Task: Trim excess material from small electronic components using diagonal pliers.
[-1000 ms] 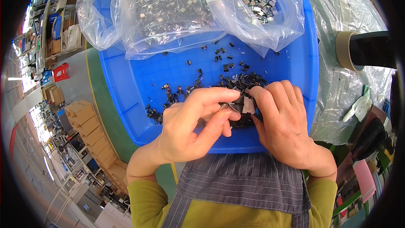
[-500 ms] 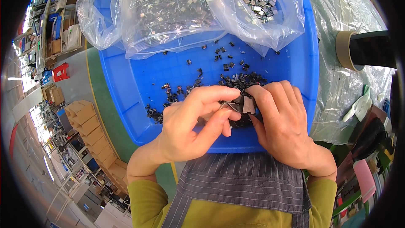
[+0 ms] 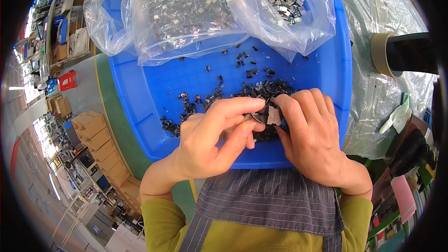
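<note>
Over the near part of a blue plastic tray, my left hand and my right hand meet at a small dark part with a flat greyish-pink face. Thumb and forefinger of the left hand close on its left side. Bent right fingers grip it from the other side, their tips partly hidden. Exactly what kind of part it is, I cannot make out. Beneath and behind the hands lies a heap of small black pieces, and more of these pieces are scattered across the tray floor.
At the tray's far end lie a clear bag of small shiny squares and an opened clear bag with similar squares. Right of the tray are plastic sheeting and a tape roll. Cardboard boxes stand to the left.
</note>
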`<act>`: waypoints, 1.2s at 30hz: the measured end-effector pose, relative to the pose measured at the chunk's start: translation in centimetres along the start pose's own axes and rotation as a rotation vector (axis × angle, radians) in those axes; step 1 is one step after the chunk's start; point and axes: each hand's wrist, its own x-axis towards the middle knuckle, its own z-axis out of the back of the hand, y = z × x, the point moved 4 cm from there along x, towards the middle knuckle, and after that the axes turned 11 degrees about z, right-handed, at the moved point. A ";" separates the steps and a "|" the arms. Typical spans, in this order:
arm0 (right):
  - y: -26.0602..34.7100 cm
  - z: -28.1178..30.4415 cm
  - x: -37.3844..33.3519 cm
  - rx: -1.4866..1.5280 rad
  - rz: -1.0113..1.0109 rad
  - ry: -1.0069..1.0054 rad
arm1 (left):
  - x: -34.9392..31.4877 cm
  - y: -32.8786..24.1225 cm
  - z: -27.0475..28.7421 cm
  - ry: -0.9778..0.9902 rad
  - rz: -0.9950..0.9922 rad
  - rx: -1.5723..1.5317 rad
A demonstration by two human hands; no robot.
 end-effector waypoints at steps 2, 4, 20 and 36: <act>0.0 0.0 0.0 0.008 0.001 -0.003 | 0.0 0.1 0.0 0.010 -0.009 0.018; 0.0 -0.1 -0.1 0.013 -0.002 0.001 | 0.0 0.1 0.0 0.011 -0.015 0.019; -0.2 -0.1 -0.4 0.527 -0.150 0.149 | 0.2 -0.1 0.1 0.062 0.118 -0.247; -0.2 0.7 0.2 0.284 -0.058 0.099 | 0.2 -0.1 0.6 0.107 0.205 -0.359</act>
